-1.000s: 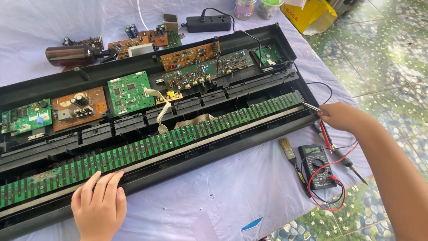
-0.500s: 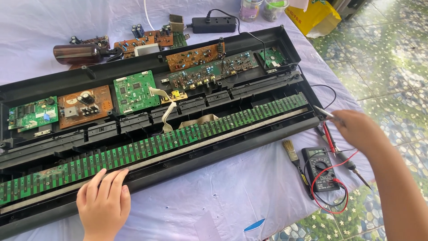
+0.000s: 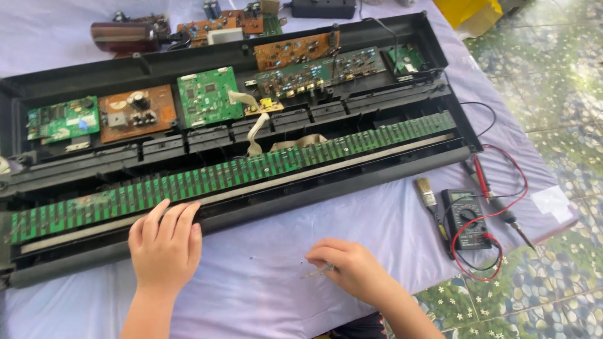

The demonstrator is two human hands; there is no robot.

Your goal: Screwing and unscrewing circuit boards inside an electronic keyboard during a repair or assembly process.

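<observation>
On white cloth | right hand pinches thin metal tool

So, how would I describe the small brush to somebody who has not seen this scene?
Find the long black keyboard case lying open on the pale cloth, then its right end. Just below it, the brush lies beside the black multimeter. It alone has pale bristles and a yellowish handle, with no wires.

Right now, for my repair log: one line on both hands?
left hand: flat on keyboard case edge | right hand: holding thin tool over cloth
</observation>
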